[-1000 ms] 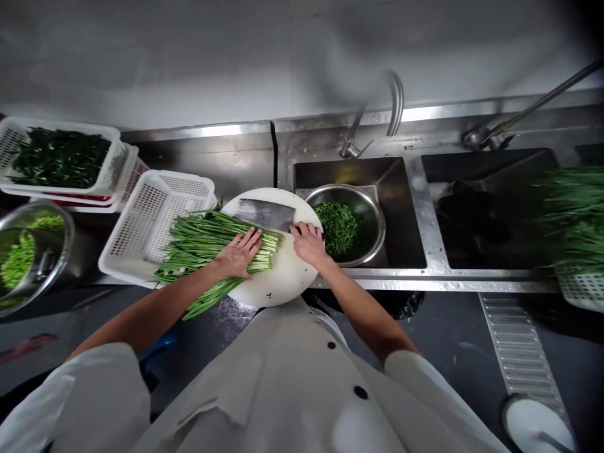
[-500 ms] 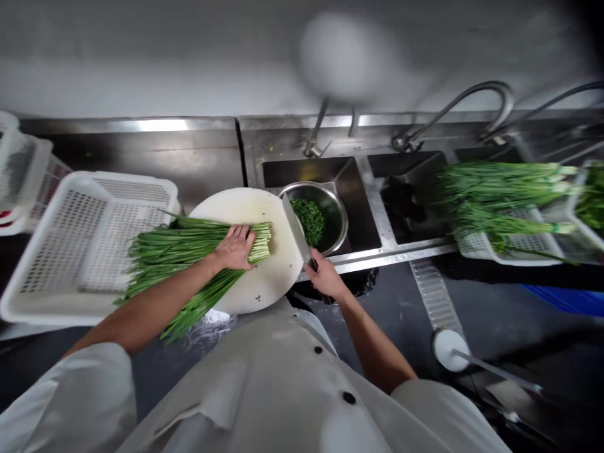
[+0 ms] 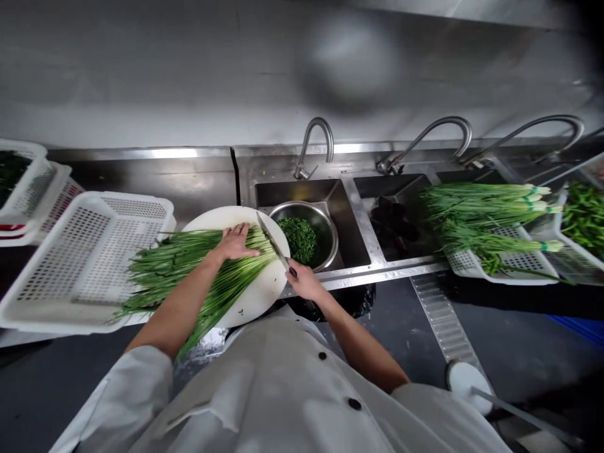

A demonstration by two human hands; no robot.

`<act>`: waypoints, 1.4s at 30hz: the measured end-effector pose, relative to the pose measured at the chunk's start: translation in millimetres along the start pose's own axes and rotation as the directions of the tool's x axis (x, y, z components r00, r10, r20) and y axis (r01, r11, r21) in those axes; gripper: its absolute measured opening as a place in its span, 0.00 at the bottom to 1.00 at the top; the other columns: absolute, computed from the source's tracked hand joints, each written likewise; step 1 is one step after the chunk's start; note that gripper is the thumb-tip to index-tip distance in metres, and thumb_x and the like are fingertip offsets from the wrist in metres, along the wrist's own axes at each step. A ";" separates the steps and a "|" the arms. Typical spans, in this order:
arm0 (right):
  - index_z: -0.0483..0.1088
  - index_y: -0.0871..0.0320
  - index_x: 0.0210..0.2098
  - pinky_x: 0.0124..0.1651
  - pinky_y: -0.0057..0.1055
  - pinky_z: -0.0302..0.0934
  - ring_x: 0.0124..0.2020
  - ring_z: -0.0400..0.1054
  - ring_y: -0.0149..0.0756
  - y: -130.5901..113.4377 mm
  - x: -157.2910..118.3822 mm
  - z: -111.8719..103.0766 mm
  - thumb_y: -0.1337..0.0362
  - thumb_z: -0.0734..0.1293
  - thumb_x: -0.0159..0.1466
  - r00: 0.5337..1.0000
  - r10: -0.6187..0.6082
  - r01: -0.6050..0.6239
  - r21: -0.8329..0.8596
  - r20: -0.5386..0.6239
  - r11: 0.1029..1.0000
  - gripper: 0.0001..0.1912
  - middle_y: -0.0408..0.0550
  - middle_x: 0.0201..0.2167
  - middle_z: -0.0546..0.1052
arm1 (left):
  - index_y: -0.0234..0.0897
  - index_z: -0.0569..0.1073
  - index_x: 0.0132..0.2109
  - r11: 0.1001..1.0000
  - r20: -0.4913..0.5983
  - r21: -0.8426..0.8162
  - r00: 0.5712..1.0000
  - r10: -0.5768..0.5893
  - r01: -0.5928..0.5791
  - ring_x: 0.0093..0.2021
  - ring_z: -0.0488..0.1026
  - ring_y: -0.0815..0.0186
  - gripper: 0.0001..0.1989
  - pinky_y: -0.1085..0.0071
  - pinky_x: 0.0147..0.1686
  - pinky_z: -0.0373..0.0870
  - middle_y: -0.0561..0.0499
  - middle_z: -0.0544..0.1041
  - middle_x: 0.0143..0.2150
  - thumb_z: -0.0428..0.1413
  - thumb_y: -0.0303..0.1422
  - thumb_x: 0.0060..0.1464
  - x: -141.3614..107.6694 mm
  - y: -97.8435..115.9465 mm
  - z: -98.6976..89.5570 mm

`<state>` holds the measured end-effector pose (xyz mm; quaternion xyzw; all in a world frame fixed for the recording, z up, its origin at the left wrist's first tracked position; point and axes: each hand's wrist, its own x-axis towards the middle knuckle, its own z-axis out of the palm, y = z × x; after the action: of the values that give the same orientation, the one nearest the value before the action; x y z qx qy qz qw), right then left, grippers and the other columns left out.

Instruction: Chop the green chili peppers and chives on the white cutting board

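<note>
My left hand (image 3: 236, 242) lies flat with its thumb out on a thick bunch of spring onions (image 3: 189, 255), pressing it to a round white cutting board (image 3: 276, 286). The leaves hang past the board's left and front edges. In my right hand (image 3: 306, 280) is the handle of a knife (image 3: 272, 239). Its blade slants across the pale ends of the bunch, to the right of my left hand. Chopped spring onion (image 3: 297, 241) fills part of a steel bowl (image 3: 333, 242), which stands in the sink beside the board.
An open white plastic basket (image 3: 85, 321) stands left of the board. Taps (image 3: 325, 135) rise behind the sinks (image 3: 356, 236). Tied spring onion bundles (image 3: 486, 204) rest on a white basket (image 3: 512, 274) to the right, near green peppers (image 3: 585, 220). Dark items (image 3: 394, 220) lie in the middle sink.
The knife has moved left from the board's bowl-side edge onto the spring onions' pale ends. The bunch is fanned wider towards me. My view has tilted up a little.
</note>
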<state>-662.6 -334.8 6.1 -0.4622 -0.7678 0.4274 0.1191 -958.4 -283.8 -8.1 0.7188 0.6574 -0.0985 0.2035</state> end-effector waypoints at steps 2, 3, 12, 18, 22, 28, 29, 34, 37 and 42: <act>0.67 0.57 0.65 0.59 0.41 0.67 0.51 0.76 0.44 1.5 -0.5 -1.3 0.67 0.62 0.69 1.000 0.016 -0.015 0.010 -0.003 1.000 0.25 0.54 0.51 0.81 | 0.26 0.44 0.77 1.000 0.025 0.003 1.000 0.015 -0.015 0.76 0.53 0.45 0.58 0.50 0.72 0.43 0.27 0.54 0.76 0.54 0.61 0.54 -4.8 -3.1 -3.5; 0.67 0.58 0.65 0.60 0.41 0.66 0.51 0.76 0.45 2.3 -1.2 -1.2 0.67 0.62 0.68 1.000 0.010 -0.010 0.016 -0.008 1.000 0.26 0.55 0.52 0.81 | 0.27 0.43 0.77 1.000 0.035 0.012 0.999 0.025 -0.025 0.75 0.54 0.45 0.60 0.51 0.72 0.43 0.27 0.55 0.75 0.55 0.62 0.52 -9.6 -1.1 -4.2; 0.66 0.58 0.65 0.54 0.39 0.68 0.45 0.76 0.44 0.7 -8.6 22.6 0.68 0.62 0.66 1.000 0.004 -0.003 0.057 -0.020 0.998 0.27 0.52 0.43 0.81 | 0.25 0.38 0.77 0.986 0.001 0.133 0.995 -0.102 0.101 0.77 0.40 0.29 0.73 0.42 0.71 0.39 0.21 0.40 0.77 0.65 0.60 0.38 -41.5 54.5 22.0; 0.71 0.55 0.59 0.45 0.35 0.71 0.37 0.76 0.41 10.5 0.5 -0.9 0.67 0.60 0.68 0.999 0.046 -0.046 0.109 -0.002 0.993 0.21 0.47 0.33 0.80 | 0.23 0.48 0.76 0.987 0.001 0.142 0.997 -0.076 0.075 0.78 0.34 0.35 0.70 0.42 0.73 0.33 0.24 0.45 0.77 0.63 0.63 0.37 -14.6 40.5 17.4; 0.70 0.54 0.61 0.48 0.35 0.70 0.40 0.76 0.41 6.4 7.2 -2.8 0.67 0.63 0.66 1.000 0.021 -0.020 0.091 -0.013 0.996 0.24 0.48 0.38 0.81 | 0.20 0.57 0.71 0.985 0.010 0.173 1.000 0.019 -0.020 0.78 0.34 0.34 0.66 0.44 0.73 0.34 0.21 0.40 0.78 0.63 0.64 0.37 5.6 26.9 4.1; 0.70 0.57 0.60 0.38 0.34 0.71 0.26 0.73 0.38 3.6 8.1 -9.5 0.64 0.60 0.69 0.989 0.129 -0.135 0.099 0.072 0.986 0.22 0.45 0.29 0.78 | 0.23 0.59 0.69 0.994 -0.066 0.111 0.998 0.021 -0.013 0.71 0.56 0.41 0.61 0.50 0.71 0.45 0.23 0.59 0.72 0.64 0.60 0.38 6.2 29.5 1.2; 0.69 0.57 0.61 0.39 0.35 0.71 0.28 0.73 0.38 2.4 6.5 -8.3 0.65 0.60 0.68 0.992 0.119 -0.122 0.079 0.050 0.989 0.23 0.46 0.31 0.79 | 0.22 0.57 0.70 0.995 -0.080 0.098 0.997 0.002 0.006 0.70 0.58 0.40 0.62 0.51 0.70 0.46 0.24 0.61 0.70 0.64 0.60 0.38 1.9 32.7 3.7; 0.66 0.55 0.64 0.50 0.36 0.68 0.41 0.77 0.42 -9.2 -0.5 -0.1 0.68 0.60 0.69 0.996 0.015 -0.010 -0.054 0.093 0.998 0.24 0.48 0.38 0.81 | 0.21 0.48 0.74 0.995 -0.101 0.040 0.991 -0.086 0.090 0.71 0.55 0.35 0.69 0.48 0.70 0.46 0.23 0.56 0.73 0.65 0.60 0.36 -21.1 52.3 19.1; 0.66 0.59 0.61 0.51 0.36 0.66 0.45 0.77 0.45 -22.7 -0.1 -3.6 0.68 0.58 0.72 0.986 0.119 -0.090 -0.223 0.118 0.971 0.19 0.54 0.42 0.81 | 0.21 0.48 0.74 0.991 -0.098 0.026 0.987 -0.129 0.132 0.71 0.54 0.34 0.68 0.48 0.70 0.45 0.22 0.56 0.73 0.65 0.58 0.38 -25.5 58.8 24.3; 0.63 0.63 0.56 0.44 0.37 0.63 0.44 0.77 0.51 -59.3 -17.4 -24.9 0.68 0.56 0.73 0.956 0.262 -0.170 -0.478 0.133 0.862 0.14 0.62 0.43 0.80 | 0.20 0.45 0.75 0.990 -0.101 -0.002 0.985 -0.143 0.144 0.72 0.53 0.37 0.66 0.51 0.71 0.43 0.25 0.57 0.73 0.63 0.58 0.42 -21.1 56.3 28.6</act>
<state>-674.7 -347.6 70.3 -0.5168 -0.7983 0.2858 -0.1179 -901.8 -318.0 -16.0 0.6742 0.7166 -0.0783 0.1606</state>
